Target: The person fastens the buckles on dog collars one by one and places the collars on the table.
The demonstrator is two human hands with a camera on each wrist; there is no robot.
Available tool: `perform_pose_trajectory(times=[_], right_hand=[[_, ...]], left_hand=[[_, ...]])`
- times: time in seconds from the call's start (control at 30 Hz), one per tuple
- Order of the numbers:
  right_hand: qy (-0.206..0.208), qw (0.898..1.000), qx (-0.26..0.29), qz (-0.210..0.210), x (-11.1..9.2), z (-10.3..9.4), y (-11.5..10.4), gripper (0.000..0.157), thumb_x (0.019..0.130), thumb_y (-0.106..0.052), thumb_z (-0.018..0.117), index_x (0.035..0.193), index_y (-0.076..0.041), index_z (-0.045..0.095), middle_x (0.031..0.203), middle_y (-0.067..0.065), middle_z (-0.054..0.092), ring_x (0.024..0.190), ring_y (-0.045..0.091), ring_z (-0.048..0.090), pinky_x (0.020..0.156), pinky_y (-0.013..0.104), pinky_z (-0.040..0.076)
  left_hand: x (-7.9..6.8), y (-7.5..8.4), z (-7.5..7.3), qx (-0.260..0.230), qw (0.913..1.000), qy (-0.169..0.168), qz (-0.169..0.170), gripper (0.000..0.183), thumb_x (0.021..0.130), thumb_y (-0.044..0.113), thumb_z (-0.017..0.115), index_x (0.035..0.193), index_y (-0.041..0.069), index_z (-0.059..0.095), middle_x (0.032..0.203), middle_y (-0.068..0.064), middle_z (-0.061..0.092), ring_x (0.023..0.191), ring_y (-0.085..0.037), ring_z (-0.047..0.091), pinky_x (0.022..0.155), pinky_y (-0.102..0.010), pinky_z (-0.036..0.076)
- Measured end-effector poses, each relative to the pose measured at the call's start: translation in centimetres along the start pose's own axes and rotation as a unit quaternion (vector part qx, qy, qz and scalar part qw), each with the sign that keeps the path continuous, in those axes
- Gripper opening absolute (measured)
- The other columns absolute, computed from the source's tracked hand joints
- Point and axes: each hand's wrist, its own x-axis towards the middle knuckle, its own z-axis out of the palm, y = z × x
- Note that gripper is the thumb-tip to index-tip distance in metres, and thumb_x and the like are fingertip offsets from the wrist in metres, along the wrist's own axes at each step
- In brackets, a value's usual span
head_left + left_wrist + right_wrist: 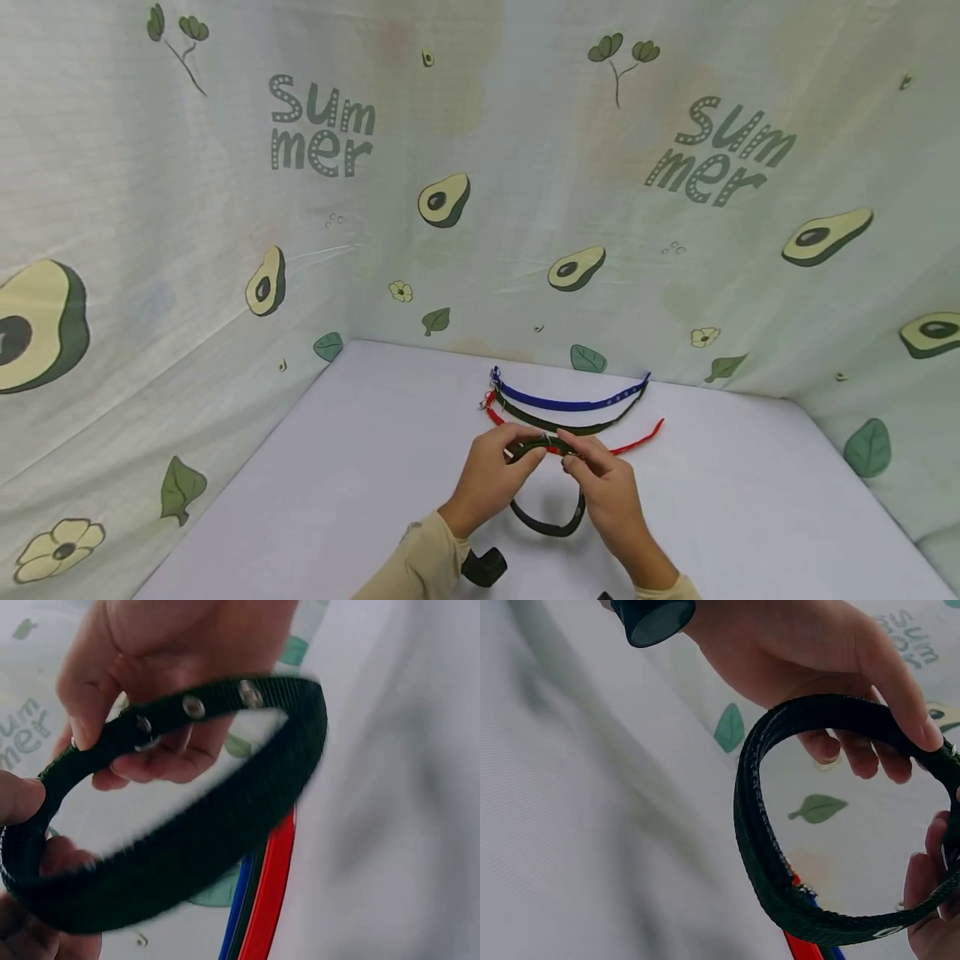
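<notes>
Both hands hold a dark green collar [547,529] of woven strap, bent into a loop that hangs below the fingers. My left hand [483,479] pinches it between thumb and fingers on the left. On the right, my right hand [611,496] pinches the strap close to the other hand's fingertips. Metal-rimmed holes run along one stretch of the strap [187,840] in the left wrist view. Seen from the right wrist, the loop [751,840] stands wide around its hollow. Fingers partly hide where the ends meet.
Beyond the hands, a blue collar [562,405], a green collar [540,424] and a red collar [641,439] lie curved on the white table [360,450]. Printed cloth walls [495,275] border the table. A black wrist device [484,568] sits below the left forearm.
</notes>
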Motion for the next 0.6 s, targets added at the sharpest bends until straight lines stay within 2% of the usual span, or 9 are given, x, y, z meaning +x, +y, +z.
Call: perform_pose_trajectory(times=[0.13,0.23,0.4,0.6], right_hand=[[-0.011,1.000,0.002,0.016,-0.1,0.2,0.3,0.030,0.095,0.006,0.061,0.122,-0.003,0.071,0.107,0.014,0.067,0.088,0.020,0.066,0.077,0.026,0.055],[-0.010,0.999,0.000,0.038,-0.3,0.3,0.3,0.028,0.096,0.002,0.062,0.122,-0.006,0.071,0.100,0.012,0.068,0.084,0.026,0.065,0.074,0.028,0.056],[-0.013,0.997,0.006,0.076,-0.3,0.4,0.3,0.027,0.097,-0.003,0.064,0.124,-0.005,0.068,0.095,0.015,0.068,0.080,0.025,0.067,0.069,0.031,0.057],[-0.024,0.991,0.002,0.133,0.2,0.2,0.8,0.029,0.098,-0.008,0.063,0.127,-0.002,0.064,0.102,0.021,0.070,0.084,0.026,0.070,0.067,0.034,0.058]], left_hand=[[-0.3,-0.6,-0.2,0.104,0.9917,0.046,0.059,0.017,0.089,0.026,0.078,0.104,0.018,0.078,0.089,0.011,0.062,0.076,-0.004,0.058,0.060,-0.019,0.049],[-0.4,-1.0,-0.2,0.152,0.9822,0.069,0.085,0.015,0.088,0.029,0.079,0.100,0.019,0.080,0.084,0.012,0.058,0.071,-0.002,0.055,0.055,-0.016,0.042],[-0.5,-1.5,-0.6,0.188,0.9747,0.085,0.088,0.016,0.086,0.028,0.081,0.098,0.018,0.081,0.079,0.007,0.058,0.065,0.000,0.048,0.052,-0.014,0.037],[-0.1,-2.1,-1.5,0.207,0.9724,0.091,0.057,0.018,0.086,0.026,0.081,0.099,0.014,0.080,0.077,0.002,0.057,0.063,-0.003,0.046,0.050,-0.017,0.038]])
